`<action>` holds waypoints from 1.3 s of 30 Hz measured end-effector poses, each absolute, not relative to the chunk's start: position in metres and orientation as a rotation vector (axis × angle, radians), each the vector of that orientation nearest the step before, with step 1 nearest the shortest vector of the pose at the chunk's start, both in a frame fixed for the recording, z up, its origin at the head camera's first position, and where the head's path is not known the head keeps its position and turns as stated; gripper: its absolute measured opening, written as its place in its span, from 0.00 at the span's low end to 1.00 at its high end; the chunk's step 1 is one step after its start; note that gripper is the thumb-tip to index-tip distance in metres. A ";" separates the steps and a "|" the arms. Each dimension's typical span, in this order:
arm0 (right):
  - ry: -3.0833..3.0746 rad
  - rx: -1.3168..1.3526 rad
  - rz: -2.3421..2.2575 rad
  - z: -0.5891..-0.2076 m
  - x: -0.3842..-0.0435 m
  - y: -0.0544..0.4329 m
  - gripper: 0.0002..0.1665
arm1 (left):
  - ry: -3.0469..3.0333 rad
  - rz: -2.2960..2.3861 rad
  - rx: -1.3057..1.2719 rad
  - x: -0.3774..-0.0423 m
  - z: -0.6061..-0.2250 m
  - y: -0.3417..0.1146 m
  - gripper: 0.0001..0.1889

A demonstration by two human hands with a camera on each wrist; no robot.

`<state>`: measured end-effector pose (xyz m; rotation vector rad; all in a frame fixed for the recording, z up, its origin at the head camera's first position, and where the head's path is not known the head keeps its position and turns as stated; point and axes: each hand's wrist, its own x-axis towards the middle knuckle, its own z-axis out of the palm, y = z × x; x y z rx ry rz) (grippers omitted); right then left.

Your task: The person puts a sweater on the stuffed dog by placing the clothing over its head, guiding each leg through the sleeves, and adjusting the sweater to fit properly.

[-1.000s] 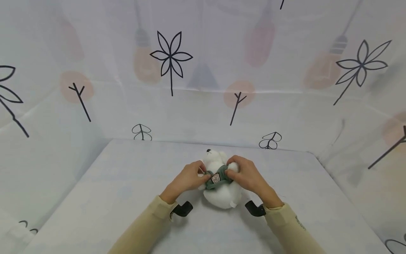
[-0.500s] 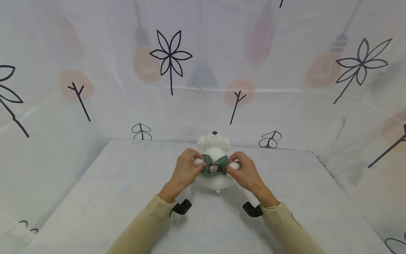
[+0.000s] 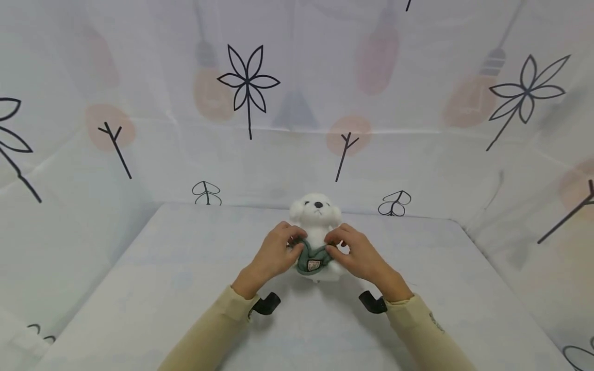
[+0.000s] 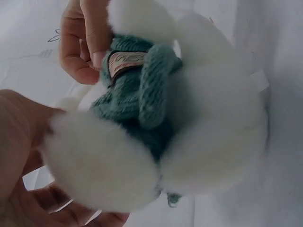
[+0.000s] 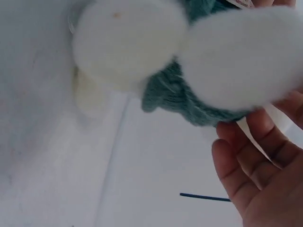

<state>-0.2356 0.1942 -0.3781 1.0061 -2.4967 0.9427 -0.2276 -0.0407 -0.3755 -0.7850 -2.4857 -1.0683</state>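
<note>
A white plush dog point(image 3: 316, 226) with a black nose sits upright on the table in the head view, its face towards me. Round its body is a green knitted garment point(image 3: 306, 264) with a small label point(image 3: 314, 265) on the front. My left hand point(image 3: 274, 252) pinches the garment's edge at the toy's left side in the picture. At the other side my right hand point(image 3: 359, 255) pinches the opposite edge, thumb below the fingers. In the left wrist view, a white fluffy limb point(image 4: 102, 163) lies against my left hand. White fur hides part of the right fingers in the right wrist view.
A white-covered table point(image 3: 185, 309) spreads around the toy. Behind it hangs a pale cloth point(image 3: 297, 165) printed with flowers and twigs, with more cloth at both sides. A black bent piece point(image 3: 267, 304) juts from the left cuff, another point(image 3: 373, 302) from the right cuff.
The plush dog was leaning back and turned aside; it has swung straight and tipped upright, so its face now shows. The garment sits lower below its face. Both hands keep hold of the garment.
</note>
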 end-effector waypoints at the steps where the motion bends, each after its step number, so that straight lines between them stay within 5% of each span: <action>1: -2.497 1.021 0.918 -0.378 -0.235 0.195 0.07 | -2.499 -1.057 -0.801 -0.227 -0.375 -0.040 0.10; 12: -2.434 1.123 0.792 -0.377 -0.233 0.189 0.04 | -2.509 -0.976 -0.844 -0.227 -0.376 -0.039 0.02; 39: -2.260 0.947 0.988 -0.386 -0.238 0.183 0.06 | -2.470 -1.065 -0.768 -0.228 -0.378 -0.035 0.02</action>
